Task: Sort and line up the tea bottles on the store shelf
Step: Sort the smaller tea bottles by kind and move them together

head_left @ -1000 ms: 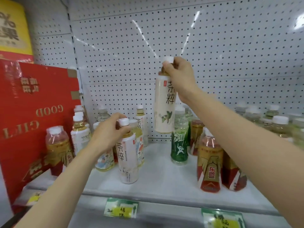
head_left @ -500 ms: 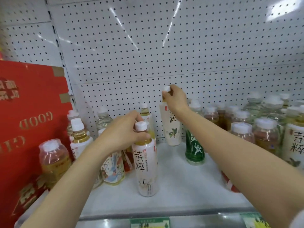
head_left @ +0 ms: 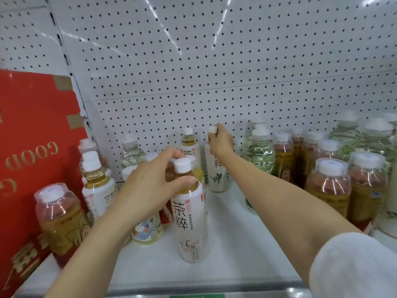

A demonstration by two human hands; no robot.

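My left hand (head_left: 150, 188) grips the neck of a white-labelled tea bottle (head_left: 190, 218) that stands upright near the front of the white shelf (head_left: 236, 244). Farther back, my right hand (head_left: 221, 140) holds the capped top of a second white-labelled tea bottle (head_left: 217, 173), which stands on the shelf close to the pegboard. A third bottle of the same kind (head_left: 190, 143) stands just left of it at the back.
A red cardboard box (head_left: 36, 158) fills the left side. Amber and pale tea bottles (head_left: 96, 186) crowd the left. On the right stand clear green-label bottles (head_left: 260, 153) and several brown tea bottles (head_left: 328, 188). Perforated pegboard (head_left: 214, 61) forms the back wall.
My right hand has lowered its bottle from mid-air and set it down at the back of the shelf. My left hand keeps its grip on the front bottle.
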